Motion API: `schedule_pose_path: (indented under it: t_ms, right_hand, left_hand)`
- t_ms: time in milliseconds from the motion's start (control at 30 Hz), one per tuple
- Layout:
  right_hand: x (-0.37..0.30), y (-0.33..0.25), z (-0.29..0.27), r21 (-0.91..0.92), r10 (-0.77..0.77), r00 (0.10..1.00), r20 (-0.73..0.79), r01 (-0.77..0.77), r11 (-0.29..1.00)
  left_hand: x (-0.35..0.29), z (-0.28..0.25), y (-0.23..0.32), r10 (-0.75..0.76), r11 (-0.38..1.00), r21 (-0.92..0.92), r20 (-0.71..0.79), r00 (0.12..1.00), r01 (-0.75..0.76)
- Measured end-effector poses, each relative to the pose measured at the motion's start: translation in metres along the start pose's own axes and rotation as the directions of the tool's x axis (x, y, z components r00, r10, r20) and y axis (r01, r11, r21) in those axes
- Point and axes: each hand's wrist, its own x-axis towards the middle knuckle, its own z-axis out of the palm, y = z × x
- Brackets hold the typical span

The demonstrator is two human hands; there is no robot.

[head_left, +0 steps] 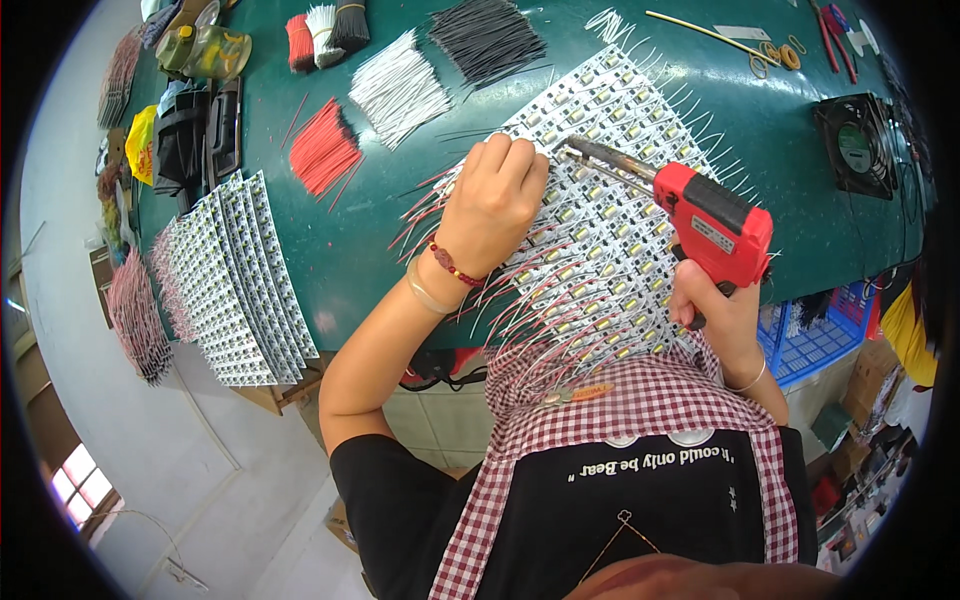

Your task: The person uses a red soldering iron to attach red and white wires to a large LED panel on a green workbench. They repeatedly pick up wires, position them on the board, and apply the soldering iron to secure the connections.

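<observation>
A white circuit board panel (625, 215) with rows of small components lies tilted across the table's near edge and against my apron. Red and black wires fringe its left side, white wires its right. My right hand (712, 305) grips the handle of a red and black soldering gun (715, 220), whose tip points left onto the panel's upper part. Just left of that tip, my left hand (498, 200) rests at the panel with its fingers curled together and pointing down. What those fingers pinch is hidden beneath the hand.
Beyond the panel lie piles of red wires (325, 148), white wires (400, 88) and black wires (488, 40). A stack of wired panels (235, 285) overhangs the table's left edge. At the right stand a black fan (855, 145) and, lower, a blue crate (815, 335).
</observation>
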Motion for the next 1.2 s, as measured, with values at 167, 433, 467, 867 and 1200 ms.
schedule_pose_path:
  t_ms: [167,433,467,867,1200]
  right_hand:
    - [0.002,0.002,-0.005,0.077,-0.076,0.997,-0.010,0.077,0.994]
    - [-0.003,-0.002,-0.007,0.117,-0.085,0.996,-0.038,0.088,0.989]
    - [-0.004,-0.001,-0.008,0.128,-0.079,0.996,-0.036,0.083,0.988]
    - [-0.014,0.008,-0.018,0.090,-0.009,1.000,0.021,0.007,0.996]
    - [-0.013,0.012,-0.016,0.083,0.017,0.999,0.036,-0.020,0.996]
  left_hand:
    - [-0.001,-0.001,0.000,0.004,1.000,0.026,0.017,1.000,-0.005]
    - [0.000,-0.005,0.000,0.031,0.997,0.071,0.026,0.999,-0.032]
    - [0.001,-0.006,0.001,0.032,0.998,0.055,0.001,0.999,-0.032]
    - [-0.008,0.000,0.018,-0.076,0.993,-0.083,0.027,0.997,0.078]
    - [-0.009,-0.001,0.017,-0.018,0.999,-0.044,0.034,0.999,0.019]
